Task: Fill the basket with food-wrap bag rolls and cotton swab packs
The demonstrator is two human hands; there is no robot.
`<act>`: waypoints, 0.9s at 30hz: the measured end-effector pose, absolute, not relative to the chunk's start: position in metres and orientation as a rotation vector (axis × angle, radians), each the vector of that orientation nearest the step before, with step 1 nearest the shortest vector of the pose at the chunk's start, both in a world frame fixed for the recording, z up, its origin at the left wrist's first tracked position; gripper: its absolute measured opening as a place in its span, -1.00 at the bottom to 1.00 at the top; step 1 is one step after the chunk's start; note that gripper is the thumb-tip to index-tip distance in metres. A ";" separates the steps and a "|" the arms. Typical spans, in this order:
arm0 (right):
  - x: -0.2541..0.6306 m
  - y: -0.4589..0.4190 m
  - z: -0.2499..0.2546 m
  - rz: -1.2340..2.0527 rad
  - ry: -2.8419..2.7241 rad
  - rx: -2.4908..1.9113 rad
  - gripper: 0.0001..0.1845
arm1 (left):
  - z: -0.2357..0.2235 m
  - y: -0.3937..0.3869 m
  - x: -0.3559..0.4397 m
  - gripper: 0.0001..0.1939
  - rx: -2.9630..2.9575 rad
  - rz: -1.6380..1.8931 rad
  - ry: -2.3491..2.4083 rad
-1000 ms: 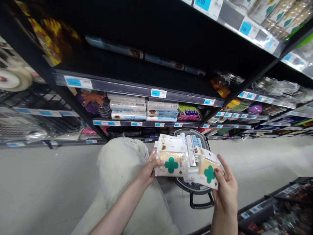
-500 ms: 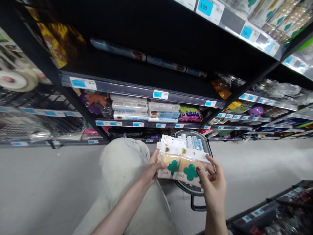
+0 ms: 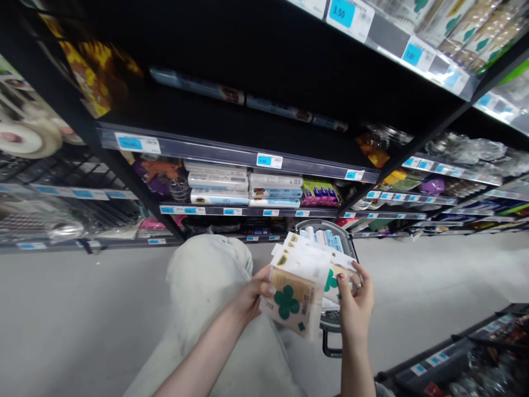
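Note:
My left hand [image 3: 253, 295] grips the left side of several flat clear packets [image 3: 286, 298] with white header cards and green clover prints; pale wooden sticks seem to show inside. My right hand [image 3: 356, 300] pinches the right edge of another clover packet [image 3: 335, 280] in the same overlapping bunch, thumb on top. A ring sits on one of its fingers. Just beyond and below the packets is a dark-rimmed shopping basket [image 3: 351, 242] on the floor, with white and blue rolls [image 3: 326, 238] in it. The packets and my right hand hide part of the basket.
Ahead stands a dark shelf [image 3: 231, 151] with price tags. Rolled bags [image 3: 221, 197] and a purple-green box [image 3: 320, 193] are on a lower level. My knee [image 3: 210, 264] is at the left of the basket. Another low shelf [image 3: 446, 358] is at the lower right.
The packets have fanned out. The front one in my left hand has tilted and swung downward, overlapping the one in my right hand, which has shifted slightly left.

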State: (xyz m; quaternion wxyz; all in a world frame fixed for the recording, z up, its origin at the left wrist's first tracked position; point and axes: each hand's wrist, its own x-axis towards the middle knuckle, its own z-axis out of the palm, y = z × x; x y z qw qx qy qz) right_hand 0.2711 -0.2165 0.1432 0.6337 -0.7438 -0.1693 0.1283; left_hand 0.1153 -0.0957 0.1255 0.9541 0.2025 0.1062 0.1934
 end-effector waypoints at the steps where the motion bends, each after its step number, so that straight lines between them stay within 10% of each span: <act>1: 0.267 -0.213 0.143 0.312 -0.421 -1.706 -0.42 | 0.126 -0.096 0.115 -0.45 0.415 0.380 0.207; 11: 0.262 -0.184 0.128 0.515 -0.792 -1.610 -0.65 | 0.123 -0.095 0.118 -0.51 0.417 0.400 0.165; 17: 0.248 -0.210 0.145 0.023 -0.788 -1.691 -0.79 | 0.116 -0.095 0.121 -0.37 0.427 0.465 0.298; 27: 0.234 -0.209 0.151 0.514 -0.638 -1.839 -0.59 | 0.110 -0.095 0.124 -0.39 0.444 0.552 0.432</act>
